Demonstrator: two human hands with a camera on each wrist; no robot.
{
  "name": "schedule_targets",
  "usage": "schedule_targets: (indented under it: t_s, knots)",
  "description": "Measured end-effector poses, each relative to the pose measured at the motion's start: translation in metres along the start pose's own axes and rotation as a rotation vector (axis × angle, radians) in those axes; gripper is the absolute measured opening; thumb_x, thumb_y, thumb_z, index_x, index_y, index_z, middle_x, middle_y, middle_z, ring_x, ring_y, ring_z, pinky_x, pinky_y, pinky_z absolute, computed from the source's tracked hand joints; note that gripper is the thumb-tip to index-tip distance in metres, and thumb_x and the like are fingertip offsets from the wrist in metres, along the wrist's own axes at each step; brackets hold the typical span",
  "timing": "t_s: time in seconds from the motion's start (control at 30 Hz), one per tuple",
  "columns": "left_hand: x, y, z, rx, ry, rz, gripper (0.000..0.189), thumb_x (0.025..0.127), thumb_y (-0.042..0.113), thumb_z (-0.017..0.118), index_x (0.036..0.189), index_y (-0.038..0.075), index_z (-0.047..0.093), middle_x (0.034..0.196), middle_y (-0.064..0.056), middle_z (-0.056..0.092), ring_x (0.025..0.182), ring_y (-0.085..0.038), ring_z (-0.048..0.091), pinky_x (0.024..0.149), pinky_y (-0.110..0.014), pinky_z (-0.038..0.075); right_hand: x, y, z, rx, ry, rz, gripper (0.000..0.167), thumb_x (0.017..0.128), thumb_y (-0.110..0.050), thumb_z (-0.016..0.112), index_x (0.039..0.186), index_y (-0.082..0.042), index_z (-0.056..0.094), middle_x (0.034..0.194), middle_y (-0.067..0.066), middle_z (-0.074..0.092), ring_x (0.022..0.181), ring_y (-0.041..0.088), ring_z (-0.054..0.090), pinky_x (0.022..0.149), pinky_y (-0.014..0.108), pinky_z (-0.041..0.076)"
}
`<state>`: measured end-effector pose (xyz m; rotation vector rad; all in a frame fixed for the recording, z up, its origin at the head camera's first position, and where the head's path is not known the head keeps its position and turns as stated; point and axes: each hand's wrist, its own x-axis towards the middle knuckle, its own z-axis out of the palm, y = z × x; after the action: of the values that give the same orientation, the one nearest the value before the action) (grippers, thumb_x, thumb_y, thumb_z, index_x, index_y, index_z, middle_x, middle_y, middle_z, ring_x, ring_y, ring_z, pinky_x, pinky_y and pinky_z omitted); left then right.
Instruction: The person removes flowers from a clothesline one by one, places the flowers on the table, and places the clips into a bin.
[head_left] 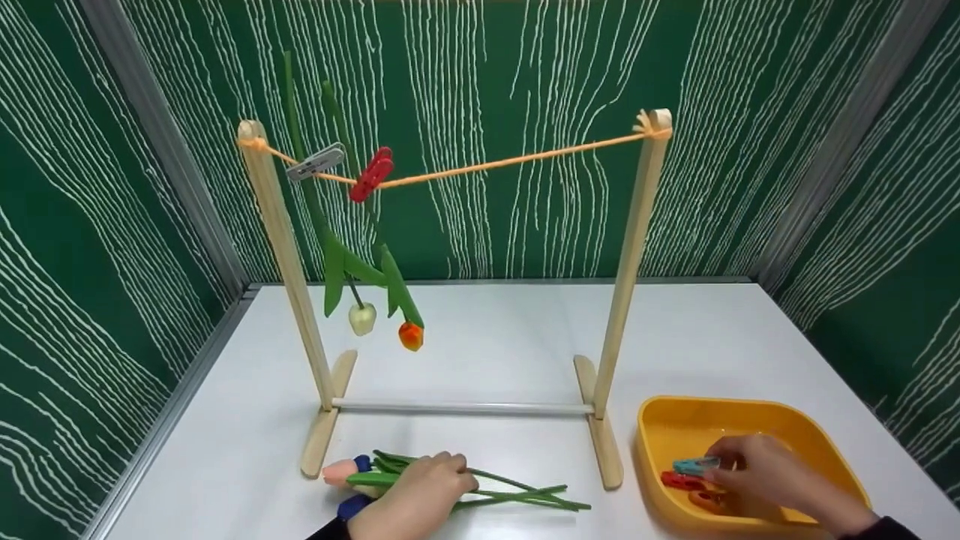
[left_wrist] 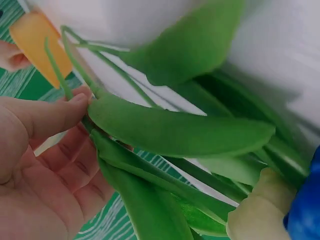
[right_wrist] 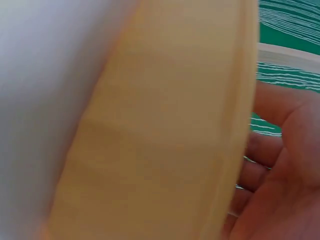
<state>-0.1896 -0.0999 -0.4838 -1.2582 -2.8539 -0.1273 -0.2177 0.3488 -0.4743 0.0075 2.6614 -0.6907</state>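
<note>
Low in the head view, my left hand [head_left: 424, 491] pinches a green tulip stem [left_wrist: 70, 95] between thumb and fingers. Peach [head_left: 340, 472], blue [head_left: 351, 507] and cream [left_wrist: 257, 207] tulip heads lie to its left, with loose stems stretching right. Inside the yellow basin [head_left: 750, 411], my right hand [head_left: 772, 474] pinches the end of a teal clothespin [head_left: 691, 466]. A red clothespin [head_left: 681, 481] and an orange one [head_left: 707, 500] lie below it. The basin wall hides the right fingertips in the right wrist view.
An orange cord [head_left: 495, 165] sags between two wooden posts [head_left: 634, 262]. From its left part, a grey clothespin [head_left: 319, 161] and a red clothespin [head_left: 373, 174] hold a white tulip [head_left: 362, 319] and an orange tulip [head_left: 411, 336] head-down. A white bar [head_left: 465, 409] joins the stand's feet.
</note>
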Motion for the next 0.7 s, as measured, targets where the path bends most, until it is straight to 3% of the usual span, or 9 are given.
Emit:
schedule_targets:
  t_s: [0.17, 0.23, 0.3, 0.4, 0.5, 0.57, 0.7]
  knots:
    - [-0.003, 0.0, 0.004, -0.048, 0.007, 0.029, 0.016, 0.084, 0.009, 0.067, 0.095, 0.02, 0.072, 0.083, 0.007, 0.057, 0.074, -0.005, 0.052, 0.061, -0.019, 0.041, 0.004, -0.003, 0.004, -0.079, -0.042, -0.006, 0.042, 0.073, -0.029, 0.078, 0.105, -0.004, 0.067, 0.081, 0.001, 0.061, 0.074, 0.016, 0.052, 0.07, 0.026, 0.045]
    - [-0.005, -0.001, -0.001, -0.035, 0.039, 0.028, 0.015, 0.084, 0.01, 0.068, 0.095, 0.019, 0.071, 0.084, 0.007, 0.058, 0.076, -0.006, 0.053, 0.062, -0.02, 0.042, 0.003, -0.007, -0.002, -0.127, -0.059, -0.033, 0.048, 0.073, -0.033, 0.077, 0.108, -0.003, 0.065, 0.083, 0.002, 0.06, 0.075, 0.017, 0.051, 0.073, 0.03, 0.045]
    - [-0.005, -0.004, -0.01, -0.023, 0.111, 0.01, 0.017, 0.083, 0.011, 0.068, 0.099, 0.018, 0.07, 0.088, 0.006, 0.06, 0.08, -0.008, 0.056, 0.065, -0.021, 0.045, -0.001, -0.016, -0.012, -0.182, -0.055, -0.079, 0.05, 0.074, -0.036, 0.077, 0.11, -0.004, 0.064, 0.085, 0.003, 0.06, 0.076, 0.017, 0.051, 0.073, 0.032, 0.047]
    - [-0.003, -0.014, -0.032, -0.032, 0.346, -0.02, 0.029, 0.083, 0.009, 0.068, 0.112, 0.012, 0.065, 0.099, -0.002, 0.062, 0.088, -0.014, 0.059, 0.072, -0.024, 0.051, -0.011, -0.045, -0.037, -0.251, 0.009, -0.26, 0.05, 0.078, -0.039, 0.074, 0.111, -0.003, 0.064, 0.089, 0.002, 0.062, 0.075, 0.015, 0.053, 0.07, 0.03, 0.05]
    - [0.002, -0.027, -0.061, -0.092, 0.65, -0.064, 0.044, 0.081, 0.004, 0.068, 0.124, 0.006, 0.057, 0.112, -0.01, 0.059, 0.1, -0.021, 0.059, 0.083, -0.027, 0.052, -0.026, -0.094, -0.065, -0.334, 0.167, -0.505, 0.035, 0.082, -0.032, 0.072, 0.107, -0.007, 0.066, 0.089, -0.002, 0.064, 0.075, 0.012, 0.056, 0.066, 0.026, 0.052]
    - [0.008, -0.033, -0.083, -0.166, 0.842, -0.089, 0.05, 0.081, -0.001, 0.067, 0.128, 0.004, 0.053, 0.12, -0.013, 0.055, 0.103, -0.023, 0.058, 0.086, -0.028, 0.051, -0.035, -0.133, -0.081, -0.375, 0.287, -0.671, 0.025, 0.083, -0.023, 0.072, 0.103, -0.009, 0.068, 0.088, -0.004, 0.065, 0.075, 0.011, 0.059, 0.064, 0.024, 0.053]
    - [0.02, -0.04, -0.122, -0.366, 1.13, -0.155, 0.053, 0.083, -0.008, 0.061, 0.132, 0.001, 0.047, 0.132, -0.016, 0.046, 0.114, -0.026, 0.051, 0.094, -0.032, 0.047, -0.046, -0.212, -0.113, -0.394, 0.456, -0.974, 0.019, 0.082, -0.012, 0.072, 0.101, -0.008, 0.069, 0.09, 0.0, 0.069, 0.077, 0.011, 0.064, 0.064, 0.025, 0.054]
